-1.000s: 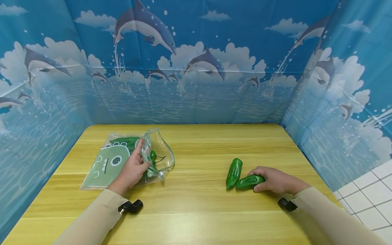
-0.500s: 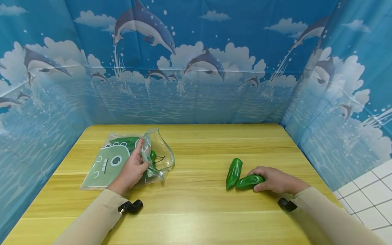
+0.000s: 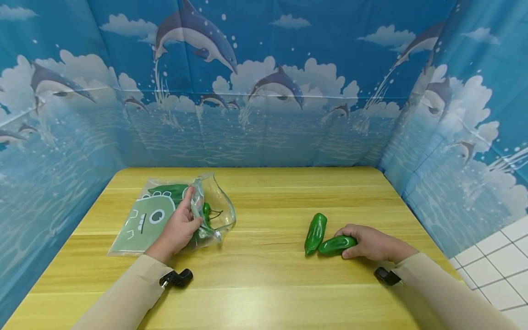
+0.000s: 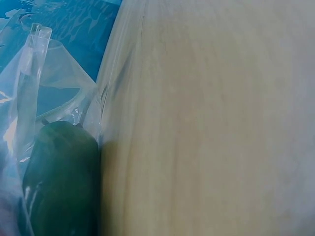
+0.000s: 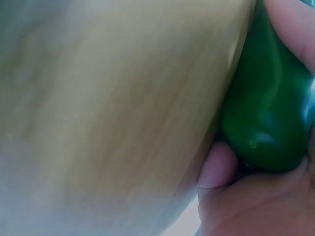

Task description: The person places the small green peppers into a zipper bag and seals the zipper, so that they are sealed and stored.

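Note:
On the left of the table lies a clear plastic bag [image 3: 134, 233] printed with a green monster face, its mouth spread toward the right. My left hand [image 3: 180, 224] holds the bag near its mouth, thumb toward the near side and fingers toward the far side. Green peppers with thin stems show through the plastic; the left wrist view has one large pepper [image 4: 61, 182] inside. At the right, my right hand [image 3: 367, 243] grips a glossy green pepper [image 3: 334, 245] by its right end, thumb in front. Just left of it lies another green pepper [image 3: 316, 233], its lower tip close by.
The wooden table [image 3: 264, 284] runs back to a blue dolphin-print curtain [image 3: 264, 133], which also stands along both sides. A black wrist device [image 3: 177, 277] sits on the left sleeve, another wrist device [image 3: 387, 276] on the right. White floor tiles [image 3: 505, 252] show beyond the right edge.

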`<state>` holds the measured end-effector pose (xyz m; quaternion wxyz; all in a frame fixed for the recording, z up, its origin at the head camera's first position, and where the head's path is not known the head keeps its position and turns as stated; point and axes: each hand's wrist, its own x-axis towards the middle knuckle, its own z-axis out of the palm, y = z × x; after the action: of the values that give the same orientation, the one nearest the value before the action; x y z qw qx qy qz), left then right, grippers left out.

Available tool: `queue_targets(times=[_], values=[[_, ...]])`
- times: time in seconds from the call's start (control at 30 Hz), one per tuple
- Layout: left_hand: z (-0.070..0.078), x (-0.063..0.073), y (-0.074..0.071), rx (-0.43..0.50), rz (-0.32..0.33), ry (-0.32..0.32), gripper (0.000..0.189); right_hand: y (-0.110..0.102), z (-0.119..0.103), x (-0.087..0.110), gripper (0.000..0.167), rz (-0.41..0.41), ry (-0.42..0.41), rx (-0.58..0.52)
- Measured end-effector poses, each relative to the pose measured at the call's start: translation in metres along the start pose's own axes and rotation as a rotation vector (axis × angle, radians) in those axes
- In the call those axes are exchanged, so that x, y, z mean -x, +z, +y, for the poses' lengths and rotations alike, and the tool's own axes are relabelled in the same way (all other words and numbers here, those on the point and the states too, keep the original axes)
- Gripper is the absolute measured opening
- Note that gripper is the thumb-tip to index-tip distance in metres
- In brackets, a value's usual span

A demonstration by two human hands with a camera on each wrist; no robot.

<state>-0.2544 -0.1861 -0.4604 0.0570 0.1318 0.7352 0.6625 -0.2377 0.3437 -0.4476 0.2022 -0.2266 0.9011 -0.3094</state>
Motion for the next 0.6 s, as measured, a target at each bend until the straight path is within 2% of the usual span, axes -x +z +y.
queue_targets(times=[0.43,0.6], values=[[-0.0004,-0.0003,-0.0011,0.004,0.005,0.011,0.095,-0.0023,0.0011,0.0014,0.040,-0.008,0.011,-0.019],[-0.0002,-0.0002,-0.0012,0.002,0.000,0.015,0.095,-0.0050,0.0019,0.0013,0.042,0.063,0.047,-0.036]])
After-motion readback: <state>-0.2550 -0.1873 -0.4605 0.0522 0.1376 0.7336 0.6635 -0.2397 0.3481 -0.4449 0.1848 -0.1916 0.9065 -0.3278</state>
